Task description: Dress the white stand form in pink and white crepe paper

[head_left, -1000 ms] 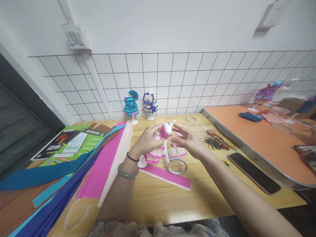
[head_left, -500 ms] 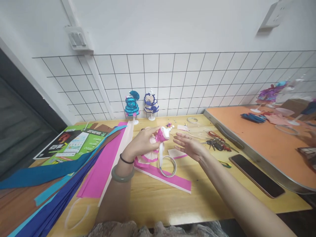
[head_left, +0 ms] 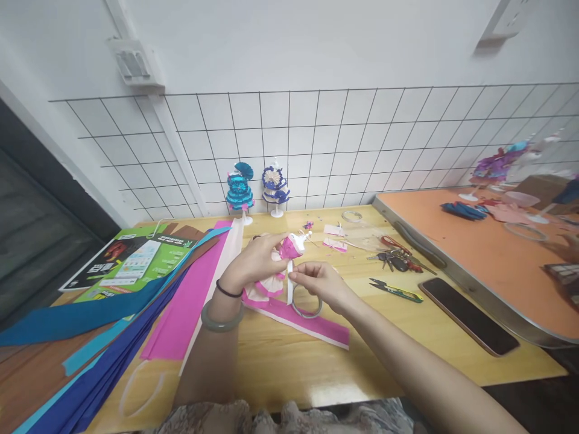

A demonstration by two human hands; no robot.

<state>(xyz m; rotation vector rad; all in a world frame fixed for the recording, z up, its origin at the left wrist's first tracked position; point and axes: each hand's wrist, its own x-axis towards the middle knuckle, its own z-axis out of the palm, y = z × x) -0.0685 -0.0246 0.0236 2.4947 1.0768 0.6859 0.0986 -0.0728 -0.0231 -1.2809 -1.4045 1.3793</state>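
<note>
My left hand [head_left: 253, 262] is closed around a small dress form [head_left: 292, 246] with a pink and white crepe paper dress, tilted with its white top to the right. A white tape strip [head_left: 290, 290] hangs from the dress form down to a tape roll [head_left: 308, 314]. The thumb and fingers of my right hand [head_left: 324, 283] pinch this strip near its upper end. Beneath the roll, a pink paper strip with a white edge [head_left: 328, 333] lies on the wooden table [head_left: 280, 374]. My left hand hides part of the dress.
Two dressed forms, one teal [head_left: 240, 190] and one blue and white [head_left: 275, 190], stand by the wall. Long paper strips [head_left: 190, 301] and a green magazine [head_left: 167, 271] lie left. Thread snips [head_left: 398, 292], keys [head_left: 395, 260] and a phone [head_left: 468, 316] lie right, before an orange table [head_left: 434, 223].
My right hand, open with spread fingers before, has moved left and closed on the tape strip. The snips it partly covered now show. My left hand keeps its hold.
</note>
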